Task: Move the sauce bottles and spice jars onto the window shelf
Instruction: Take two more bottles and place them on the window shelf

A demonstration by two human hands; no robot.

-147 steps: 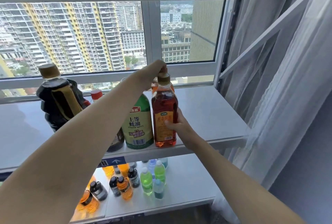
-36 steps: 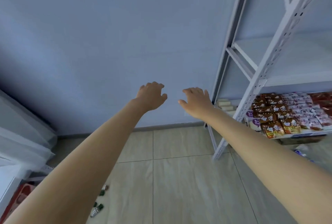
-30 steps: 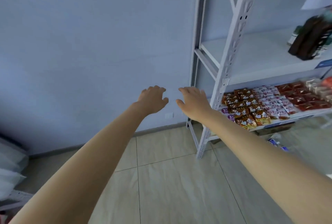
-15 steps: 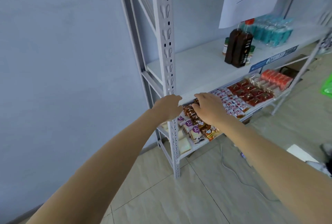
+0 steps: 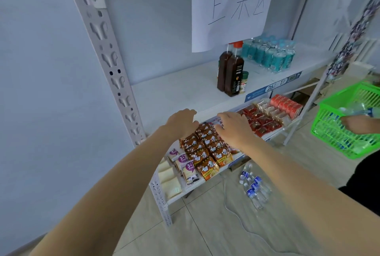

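Counted on the rack: two dark sauce bottles (image 5: 230, 72), one spice jar (image 5: 243, 82), one shrink-wrapped pack of teal bottles (image 5: 269, 54). One green basket (image 5: 347, 120). Floor water bottles (image 5: 254, 188) too blurred to count.

we note two bare forearms entering from the bottom edge, each ending in a bare hand. the left hand (image 5: 182, 121) carries no ring, no glove and no watch that we can see; the wrist behind it is uncovered. the right hand (image 5: 233, 128) is likewise without ring, glove or band. no sleeve shows on either arm: both are uncovered from the wrist back to the frame edge, so any garment begins beyond our view. we find no bracelet, strap, bandage or marking on either forearm. the fingernails are too small and blurred for us to judge. a dark patch at the right edge cannot be assigned to the wearer.
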